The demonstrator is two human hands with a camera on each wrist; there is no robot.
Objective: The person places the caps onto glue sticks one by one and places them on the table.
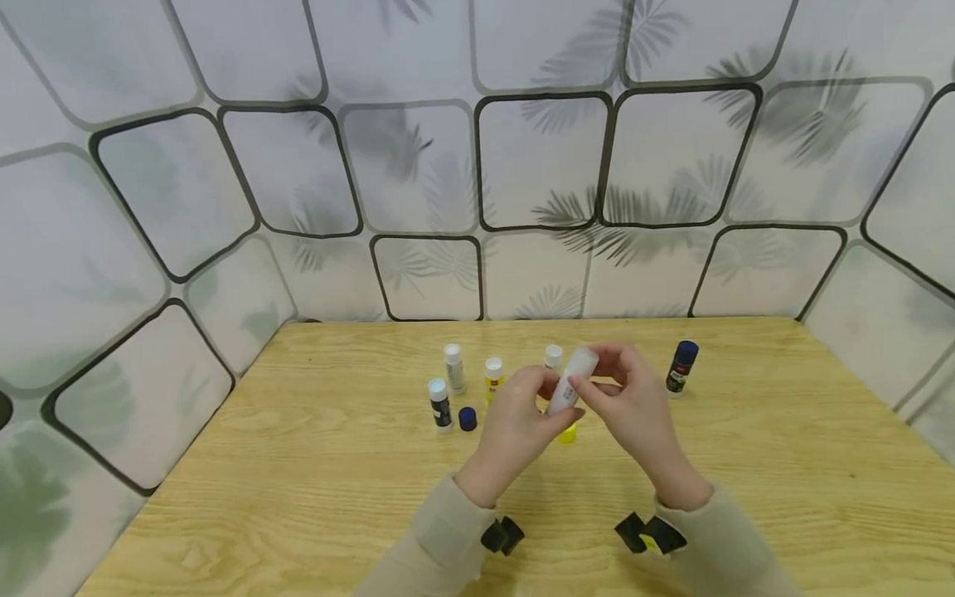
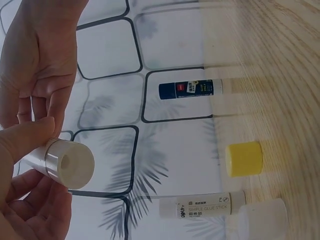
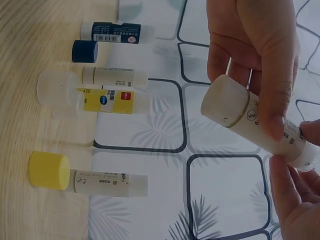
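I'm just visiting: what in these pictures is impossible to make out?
- Head view: the label print on the held white cylindrical glue stick is too small to read.
- Head view: the lower part of the upright white glue stick beyond is hidden by the left grip and held stick.
- Right wrist view: the left grip covers some print; the right grip is cut off by the right edge.

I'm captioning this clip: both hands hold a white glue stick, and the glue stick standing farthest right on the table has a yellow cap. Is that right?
Not quite: the cap on the farthest-right glue stick is dark blue, not yellow, as the head view shows. The left hand and right hand do both hold a white glue stick.
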